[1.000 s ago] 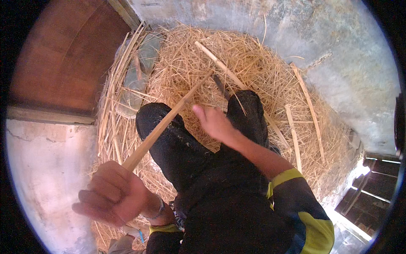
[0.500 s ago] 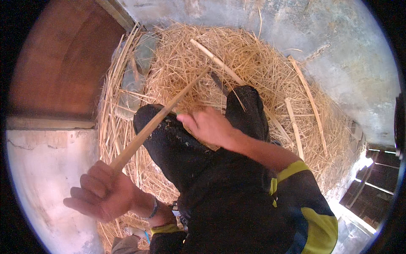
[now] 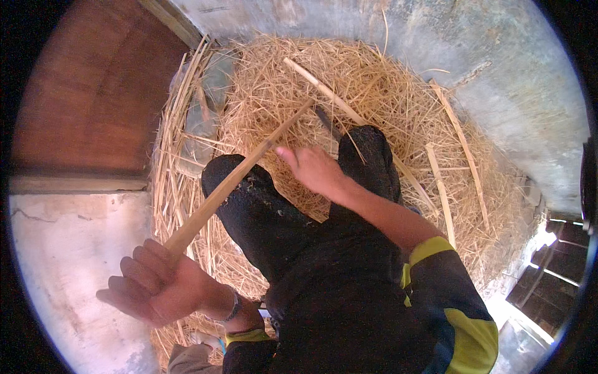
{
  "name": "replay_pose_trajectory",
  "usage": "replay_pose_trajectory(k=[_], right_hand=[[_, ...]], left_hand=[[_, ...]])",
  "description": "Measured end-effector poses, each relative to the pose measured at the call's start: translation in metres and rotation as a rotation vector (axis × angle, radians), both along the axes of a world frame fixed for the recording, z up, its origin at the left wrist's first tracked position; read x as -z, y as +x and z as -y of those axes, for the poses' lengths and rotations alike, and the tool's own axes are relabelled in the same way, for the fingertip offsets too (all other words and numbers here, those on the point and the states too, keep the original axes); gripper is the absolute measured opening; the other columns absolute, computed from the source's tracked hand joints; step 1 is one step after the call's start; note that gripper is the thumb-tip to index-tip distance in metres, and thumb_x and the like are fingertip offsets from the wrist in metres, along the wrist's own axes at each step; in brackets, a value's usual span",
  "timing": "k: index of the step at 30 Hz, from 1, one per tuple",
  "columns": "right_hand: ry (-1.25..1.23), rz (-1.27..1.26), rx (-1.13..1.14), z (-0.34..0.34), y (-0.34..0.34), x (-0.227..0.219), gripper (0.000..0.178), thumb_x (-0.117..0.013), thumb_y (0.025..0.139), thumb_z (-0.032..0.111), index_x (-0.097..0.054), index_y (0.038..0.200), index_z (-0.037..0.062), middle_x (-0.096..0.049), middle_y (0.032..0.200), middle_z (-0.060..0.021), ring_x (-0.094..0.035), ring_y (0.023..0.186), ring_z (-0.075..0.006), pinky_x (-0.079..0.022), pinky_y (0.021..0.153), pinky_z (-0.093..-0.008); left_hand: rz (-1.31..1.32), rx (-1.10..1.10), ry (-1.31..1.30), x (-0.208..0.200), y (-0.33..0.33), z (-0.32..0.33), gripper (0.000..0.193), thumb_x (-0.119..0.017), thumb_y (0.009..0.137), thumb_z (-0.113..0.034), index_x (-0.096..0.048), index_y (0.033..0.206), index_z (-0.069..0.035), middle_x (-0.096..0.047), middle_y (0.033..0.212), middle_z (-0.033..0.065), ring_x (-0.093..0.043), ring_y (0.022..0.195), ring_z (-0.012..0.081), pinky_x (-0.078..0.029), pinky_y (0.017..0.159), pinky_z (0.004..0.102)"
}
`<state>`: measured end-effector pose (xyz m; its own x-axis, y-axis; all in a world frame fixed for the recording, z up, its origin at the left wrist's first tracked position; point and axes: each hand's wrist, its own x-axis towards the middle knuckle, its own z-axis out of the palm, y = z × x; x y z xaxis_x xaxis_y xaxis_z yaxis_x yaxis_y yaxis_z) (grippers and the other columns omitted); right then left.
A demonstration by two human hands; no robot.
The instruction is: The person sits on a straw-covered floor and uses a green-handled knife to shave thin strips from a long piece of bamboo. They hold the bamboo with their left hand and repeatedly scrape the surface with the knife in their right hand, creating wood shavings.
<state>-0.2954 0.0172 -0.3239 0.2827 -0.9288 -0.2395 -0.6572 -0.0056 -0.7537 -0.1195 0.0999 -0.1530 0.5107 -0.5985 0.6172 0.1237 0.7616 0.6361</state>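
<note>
A long bamboo strip (image 3: 227,187) slants up and away across my left knee. Its near end is in my left hand (image 3: 152,283), whose fingers are curled with the palm partly turned up. My right hand (image 3: 314,171) is between my knees, its thumb tip close to the strip's upper half; whether it touches cannot be made out. The fingers of that hand are curled under, and what they hold is hidden. Just beyond it, a dark, flat blade-like piece (image 3: 327,123) shows near the strip's far tip, partly covered by my right knee.
Straw or shavings (image 3: 268,87) cover the floor. Another bamboo piece (image 3: 324,90) lies beyond my knees, with loose strips (image 3: 441,193) at right and a bundle (image 3: 163,162) at left. Walls (image 3: 498,81) and a brown panel (image 3: 87,106) close in. Tan cloth (image 3: 193,360) shows at lower left.
My right hand has moved away from my lap, up toward the strip. A small green bit by its thumb no longer shows. My left hand keeps its hold, nearly still.
</note>
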Motion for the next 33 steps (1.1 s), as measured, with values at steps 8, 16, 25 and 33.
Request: replay_pose_trajectory(k=[8,16,25,33], right_hand=[[-0.244,0.202,-0.053,-0.028,0.015,-0.006,0.059,-0.028,0.095,0.042,-0.060,0.079,-0.0048,-0.057,0.066,-0.0262,-0.058,0.068,-0.0434,-0.046,0.064,-0.0494],[-0.196,0.152,-0.032,-0.029,0.009,-0.010,0.064,-0.028,0.095,0.043,-0.058,0.070,-0.0071,-0.054,0.061,-0.0292,-0.057,0.067,-0.0445,-0.046,0.065,-0.0497],[-0.105,0.163,-0.051,-0.012,0.003,-0.010,0.069,-0.030,0.094,0.047,-0.055,0.064,-0.0092,-0.051,0.054,-0.0269,-0.055,0.057,-0.0443,-0.044,0.059,-0.0494],[-0.142,0.001,-0.020,-0.001,0.013,-0.003,0.068,-0.030,0.094,0.047,-0.057,0.065,-0.0082,-0.054,0.058,-0.0270,-0.057,0.062,-0.0450,-0.046,0.060,-0.0497]], left_hand=[[-0.119,-0.296,0.081,-0.005,-0.018,-0.001,0.046,-0.030,0.097,-0.033,-0.023,0.055,-0.017,-0.017,0.051,-0.0042,-0.014,0.044,0.0068,-0.015,0.043,0.0220],[-0.128,-0.337,0.106,-0.004,-0.017,-0.001,0.045,-0.038,0.095,-0.032,-0.023,0.055,-0.017,-0.018,0.049,-0.0033,-0.015,0.043,0.0088,-0.017,0.044,0.0252],[-0.165,-0.301,0.102,-0.005,-0.008,0.004,0.047,-0.041,0.094,-0.034,-0.022,0.055,-0.018,-0.018,0.049,-0.0039,-0.017,0.044,0.0092,-0.018,0.044,0.0253],[-0.244,-0.440,0.154,-0.011,0.002,0.015,0.045,-0.035,0.096,-0.033,-0.020,0.056,-0.018,-0.016,0.051,-0.0053,-0.015,0.047,0.0067,-0.016,0.046,0.0240]])
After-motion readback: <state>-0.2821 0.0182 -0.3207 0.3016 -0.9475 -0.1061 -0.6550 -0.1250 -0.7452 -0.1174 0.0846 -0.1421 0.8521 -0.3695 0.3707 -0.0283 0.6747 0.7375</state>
